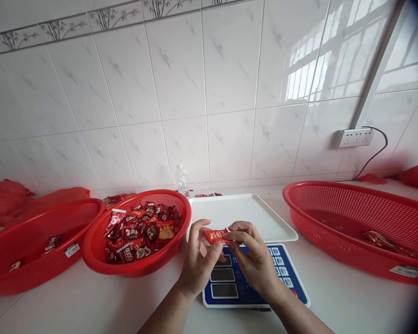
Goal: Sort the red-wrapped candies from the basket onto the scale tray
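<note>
Both my hands pinch one small red candy packet [216, 236] above the blue front panel of a weighing scale [288, 273]. My left hand [199, 260] grips the packet's left end, and my right hand [253, 255] holds its right end between thumb and fingers. The scale's white tray [244, 211] lies just behind the packet with nothing on it. A round red basket [139, 264] heaped with several red wrapped sweets sits just left of my left hand.
A large red oval basket [351, 204] at the right holds a few packets. Another red basket [31, 264] at the far left holds a few items. Behind stand a small plastic bottle [183, 180], red bags [52, 197] and a tiled wall with a socket [354, 137].
</note>
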Motion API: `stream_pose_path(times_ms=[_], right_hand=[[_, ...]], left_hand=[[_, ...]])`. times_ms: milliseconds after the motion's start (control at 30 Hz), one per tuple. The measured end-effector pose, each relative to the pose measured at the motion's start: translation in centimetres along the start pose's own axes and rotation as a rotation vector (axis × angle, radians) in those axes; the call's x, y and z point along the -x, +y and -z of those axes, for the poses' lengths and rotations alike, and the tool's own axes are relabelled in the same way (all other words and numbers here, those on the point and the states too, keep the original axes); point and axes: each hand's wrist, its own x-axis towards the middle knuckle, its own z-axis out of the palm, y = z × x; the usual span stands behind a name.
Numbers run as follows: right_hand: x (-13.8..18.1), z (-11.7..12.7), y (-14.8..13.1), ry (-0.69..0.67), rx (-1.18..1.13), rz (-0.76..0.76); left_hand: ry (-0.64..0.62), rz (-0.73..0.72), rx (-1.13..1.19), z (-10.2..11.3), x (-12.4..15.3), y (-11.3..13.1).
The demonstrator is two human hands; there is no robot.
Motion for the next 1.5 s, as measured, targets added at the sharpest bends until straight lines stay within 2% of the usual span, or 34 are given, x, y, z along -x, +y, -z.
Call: stream_pose_path(times_ms=[133,233,333,467,600,733,900,1000,1233,1333,1500], right_hand=[[0.1,0.1,-0.1,-0.027,-0.024,-0.040],[0.1,0.1,-0.2,-0.025,-0.061,-0.153],[-0.1,0.2,-0.3,-0.064,-0.074,-0.247],[-0.2,0.2,-0.5,-0.162,-0.099,-0.273],[-0.3,0.3,-0.6,-0.160,-0.115,-0.275],[-0.3,0.3,-0.3,-0.178,-0.068,-0.227],[0.0,0.3,0.8,0.002,0.214,-0.174],[0.1,0.3,1.5,0.038,0.382,-0.186],[0.3,0.3,2.4,-0.105,0.577,-0.092],[0.4,0.1,2.7,-0.187,0.629,-0.059],[0.5,-0.1,2.4,-0.239,0.629,0.006]], left_hand=[[0.053,-0.021,-0.002,0.1,-0.2,-0.3],[0.087,-0.020,-0.002,0.3,-0.3,-0.4],[0.065,-0.005,-0.030,0.3,-0.3,-0.3],[0.029,0.000,-0.108,0.4,-0.1,-0.4],[-0.009,-0.003,-0.145,0.5,-0.3,-0.3],[0.010,-0.017,-0.145,0.4,-0.5,-0.2],[0.174,-0.122,-0.319,0.2,-0.3,-0.8],[0.231,-0.225,-0.461,0.2,-0.2,-1.1],[0.138,-0.350,-0.589,0.3,-0.2,-1.4],[0.129,-0.362,-0.609,0.2,-0.2,-1.4],[0.131,-0.380,-0.640,0.1,-0.3,-1.3]])
